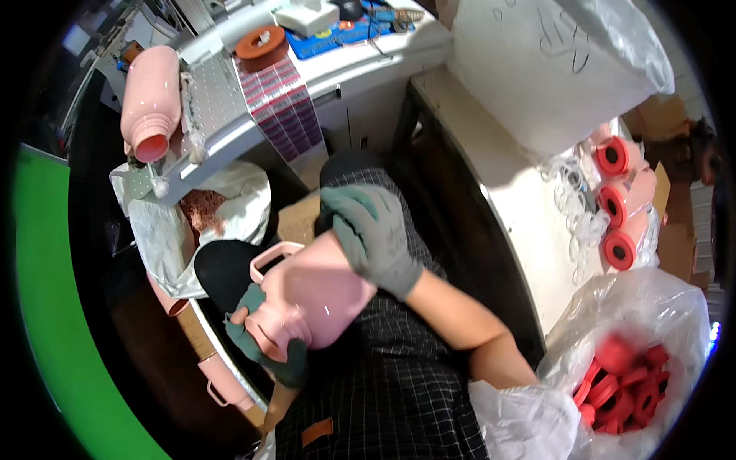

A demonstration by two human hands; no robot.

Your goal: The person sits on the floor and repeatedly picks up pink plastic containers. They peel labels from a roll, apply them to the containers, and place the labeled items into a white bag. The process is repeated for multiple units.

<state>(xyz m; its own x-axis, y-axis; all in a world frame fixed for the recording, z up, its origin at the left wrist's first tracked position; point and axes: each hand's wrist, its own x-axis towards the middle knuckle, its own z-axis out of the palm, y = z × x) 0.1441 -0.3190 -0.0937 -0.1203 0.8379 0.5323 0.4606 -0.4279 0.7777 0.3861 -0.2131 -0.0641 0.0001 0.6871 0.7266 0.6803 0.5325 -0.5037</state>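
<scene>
A pink plastic jug (pixel 322 295) with a side handle and a narrow neck lies tilted across my lap, its neck toward the lower left. My left hand (pixel 268 345), in a grey-green glove with some fingertips bare, is wrapped round the neck. At the other end, my gloved right hand (pixel 376 230) grips the jug's base, its fingers curled over the bottom edge. Part of the neck and the base is hidden by the gloves.
Another pink bottle (pixel 153 100) lies on the machine at the left. A white bag (pixel 245 195) holds pink scraps. Below it sits a pink jug (pixel 222 379). Clear rings (pixel 583 222) and red-ended pink pieces (pixel 629 199) lie on the right table, near a bag of red caps (pixel 621 391).
</scene>
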